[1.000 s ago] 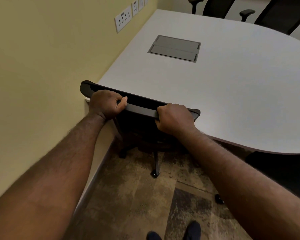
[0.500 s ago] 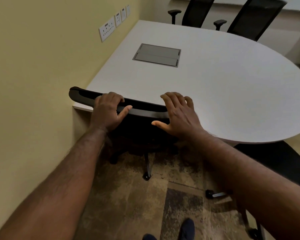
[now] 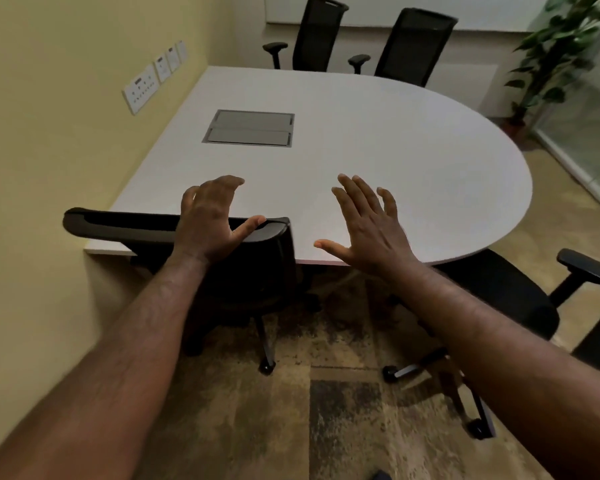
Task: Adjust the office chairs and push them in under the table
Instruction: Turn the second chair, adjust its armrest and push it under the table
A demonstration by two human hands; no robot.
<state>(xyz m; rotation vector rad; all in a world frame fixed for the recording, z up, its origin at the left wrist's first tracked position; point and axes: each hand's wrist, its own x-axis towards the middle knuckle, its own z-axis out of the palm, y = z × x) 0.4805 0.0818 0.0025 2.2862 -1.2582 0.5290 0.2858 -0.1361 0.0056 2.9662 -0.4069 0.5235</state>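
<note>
Head view: the near chair (image 3: 257, 268) sits pushed in against the table (image 3: 378, 150) edge, close to the wall (image 3: 49, 150). The left hand (image 3: 212, 220) hovers over its backrest top, fingers loosely bent, gripping nothing. The right hand (image 3: 368, 226) is spread flat above the table edge, beside the chair. A second chair (image 3: 506, 292) stands at the right, its seat partly under the table. Two more chairs (image 3: 413, 46) stand at the far side.

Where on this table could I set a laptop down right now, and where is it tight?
The white table is bare right of the grey cable hatch, out to the rounded end. It is crowded at the near edge: the near chair is tucked there, with the left hand and right hand hovering open.
</note>
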